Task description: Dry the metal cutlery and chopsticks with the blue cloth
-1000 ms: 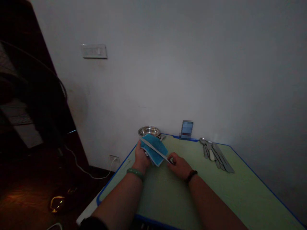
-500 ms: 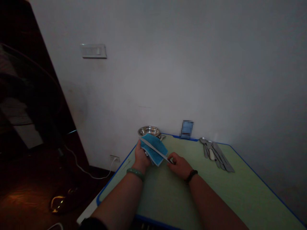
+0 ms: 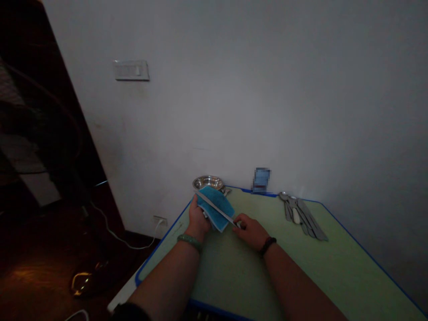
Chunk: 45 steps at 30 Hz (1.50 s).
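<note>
A folded blue cloth [image 3: 221,220] rests in my left hand [image 3: 199,220], which grips it from below and the left side. Across the top of the cloth lies the thin blade of a knife [image 3: 216,207]. My right hand [image 3: 251,231] pinches the knife's near end between thumb and fingers. The blade's far tip reaches the upper left corner of the cloth, by my left fingers. Just behind the cloth stands a shiny metal bowl [image 3: 207,182], partly covered by it. A few pieces of cutlery [image 3: 227,191] show beside the bowl.
Knives and spoons [image 3: 302,217] lie in a group on the right of the green table [image 3: 240,276]. A blurred-out upright phone-like object [image 3: 261,180] leans at the wall. A fan [image 3: 56,156] stands at left, with a white cable [image 3: 133,247] running to a wall socket [image 3: 160,221].
Almost nothing differs. My hands, the cloth and the knife keep the same position, apart from a very slight shift of the view.
</note>
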Motion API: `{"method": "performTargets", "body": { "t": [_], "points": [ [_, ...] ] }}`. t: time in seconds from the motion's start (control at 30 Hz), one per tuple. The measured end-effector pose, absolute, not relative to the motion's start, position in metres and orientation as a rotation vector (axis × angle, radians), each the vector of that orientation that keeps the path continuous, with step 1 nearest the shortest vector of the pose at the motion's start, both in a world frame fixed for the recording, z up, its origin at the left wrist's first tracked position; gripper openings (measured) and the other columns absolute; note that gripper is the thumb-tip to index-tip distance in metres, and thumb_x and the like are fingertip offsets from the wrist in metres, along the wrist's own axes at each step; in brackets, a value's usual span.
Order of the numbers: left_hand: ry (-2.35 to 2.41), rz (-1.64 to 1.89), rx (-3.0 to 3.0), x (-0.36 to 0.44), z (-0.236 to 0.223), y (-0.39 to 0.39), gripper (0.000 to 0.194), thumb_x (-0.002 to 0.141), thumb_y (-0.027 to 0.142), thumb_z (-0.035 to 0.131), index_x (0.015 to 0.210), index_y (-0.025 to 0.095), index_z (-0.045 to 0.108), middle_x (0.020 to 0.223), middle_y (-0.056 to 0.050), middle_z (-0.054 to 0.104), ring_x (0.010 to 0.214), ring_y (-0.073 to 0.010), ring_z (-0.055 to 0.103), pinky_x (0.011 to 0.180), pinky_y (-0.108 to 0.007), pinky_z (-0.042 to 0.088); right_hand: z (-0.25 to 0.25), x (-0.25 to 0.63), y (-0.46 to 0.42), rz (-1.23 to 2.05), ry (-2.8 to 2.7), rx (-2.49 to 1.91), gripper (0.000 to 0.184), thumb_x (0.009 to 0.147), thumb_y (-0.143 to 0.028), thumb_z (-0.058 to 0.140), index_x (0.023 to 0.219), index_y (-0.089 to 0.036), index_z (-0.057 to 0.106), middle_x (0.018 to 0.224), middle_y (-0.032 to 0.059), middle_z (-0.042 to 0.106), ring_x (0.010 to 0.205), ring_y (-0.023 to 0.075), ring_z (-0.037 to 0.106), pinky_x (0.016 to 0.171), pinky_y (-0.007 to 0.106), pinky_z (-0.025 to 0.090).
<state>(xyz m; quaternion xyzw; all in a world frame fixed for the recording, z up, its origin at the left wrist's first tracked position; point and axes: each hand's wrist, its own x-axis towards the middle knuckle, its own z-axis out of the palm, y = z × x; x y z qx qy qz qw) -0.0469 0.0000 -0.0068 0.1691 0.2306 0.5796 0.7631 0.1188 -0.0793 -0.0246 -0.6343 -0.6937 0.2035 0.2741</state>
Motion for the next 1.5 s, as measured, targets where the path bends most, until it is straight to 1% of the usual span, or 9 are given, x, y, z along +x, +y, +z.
{"method": "performTargets", "body": {
  "t": [0.17, 0.37, 0.67, 0.83, 0.97, 1.13, 1.3, 1.5],
  "points": [
    [0.490, 1.243, 0.345, -0.0466, -0.0068, 0.0002, 0.054, 0.078, 0.052, 0.038, 0.094, 0.008, 0.064, 0.077, -0.013, 0.070, 0.080, -0.0281, 0.065, 0.082, -0.046, 0.046, -0.0247, 0.1190, -0.0792, 0.557, -1.870, -1.678, 0.022, 0.075, -0.036, 0.053, 0.092, -0.023, 0.056, 0.058, -0.0054, 0.050, 0.055, 0.0090, 0.046, 0.052, 0.020, 0.030],
    [0.480, 1.233, 0.374, -0.0462, -0.0047, -0.0017, 0.054, 0.077, 0.053, 0.037, 0.096, 0.010, 0.064, 0.078, -0.012, 0.069, 0.082, -0.0291, 0.064, 0.086, -0.048, 0.043, -0.0263, 0.1198, -0.0782, 0.555, -1.875, -1.669, 0.022, 0.076, -0.037, 0.052, 0.093, -0.024, 0.056, 0.057, -0.0058, 0.048, 0.054, 0.0090, 0.046, 0.052, 0.020, 0.030],
    [0.449, 1.213, 0.392, -0.0460, -0.0037, -0.0027, 0.056, 0.076, 0.054, 0.038, 0.097, 0.007, 0.063, 0.081, -0.015, 0.069, 0.086, -0.0319, 0.063, 0.086, -0.052, 0.042, -0.0263, 0.1203, -0.0789, 0.580, -1.872, -1.650, 0.026, 0.078, -0.041, 0.050, 0.097, -0.024, 0.057, 0.067, -0.0023, 0.059, 0.063, 0.0110, 0.053, 0.058, 0.022, 0.035],
    [0.451, 1.187, 0.396, -0.0462, -0.0028, -0.0036, 0.059, 0.077, 0.055, 0.037, 0.099, 0.007, 0.063, 0.083, -0.016, 0.069, 0.087, -0.0316, 0.063, 0.088, -0.051, 0.040, -0.0256, 0.1198, -0.0790, 0.622, -1.852, -1.631, 0.028, 0.079, -0.041, 0.048, 0.099, -0.023, 0.056, 0.073, -0.0004, 0.063, 0.067, 0.0123, 0.057, 0.061, 0.023, 0.038],
    [0.497, 1.222, 0.381, -0.0456, -0.0009, -0.0047, 0.055, 0.077, 0.052, 0.038, 0.099, 0.008, 0.063, 0.080, -0.014, 0.069, 0.084, -0.0299, 0.064, 0.089, -0.049, 0.041, -0.0262, 0.1198, -0.0781, 0.611, -1.860, -1.638, 0.028, 0.080, -0.041, 0.046, 0.100, -0.023, 0.055, 0.072, 0.0000, 0.064, 0.067, 0.0128, 0.057, 0.061, 0.023, 0.039],
    [0.486, 1.211, 0.376, -0.0457, 0.0010, -0.0064, 0.058, 0.077, 0.053, 0.038, 0.101, 0.006, 0.062, 0.081, -0.016, 0.069, 0.084, -0.0312, 0.064, 0.087, -0.051, 0.041, -0.0245, 0.1190, -0.0781, 0.611, -1.858, -1.649, 0.028, 0.081, -0.040, 0.044, 0.101, -0.022, 0.054, 0.073, 0.0005, 0.065, 0.069, 0.0135, 0.058, 0.063, 0.024, 0.039],
    [0.490, 1.220, 0.380, -0.0461, 0.0001, -0.0057, 0.056, 0.079, 0.052, 0.036, 0.100, 0.007, 0.062, 0.079, -0.015, 0.069, 0.083, -0.0299, 0.064, 0.087, -0.049, 0.041, -0.0241, 0.1188, -0.0788, 0.629, -1.836, -1.643, 0.028, 0.082, -0.039, 0.043, 0.101, -0.022, 0.054, 0.070, -0.0006, 0.063, 0.066, 0.0118, 0.057, 0.062, 0.023, 0.039],
    [0.469, 1.198, 0.364, -0.0464, -0.0013, -0.0046, 0.057, 0.078, 0.052, 0.038, 0.102, 0.005, 0.061, 0.082, -0.016, 0.069, 0.084, -0.0321, 0.064, 0.082, -0.052, 0.043, -0.0268, 0.1187, -0.0766, 0.589, -1.824, -1.668, 0.027, 0.083, -0.040, 0.041, 0.098, -0.022, 0.055, 0.066, -0.0016, 0.061, 0.064, 0.0118, 0.057, 0.060, 0.022, 0.038]
  ]
}}
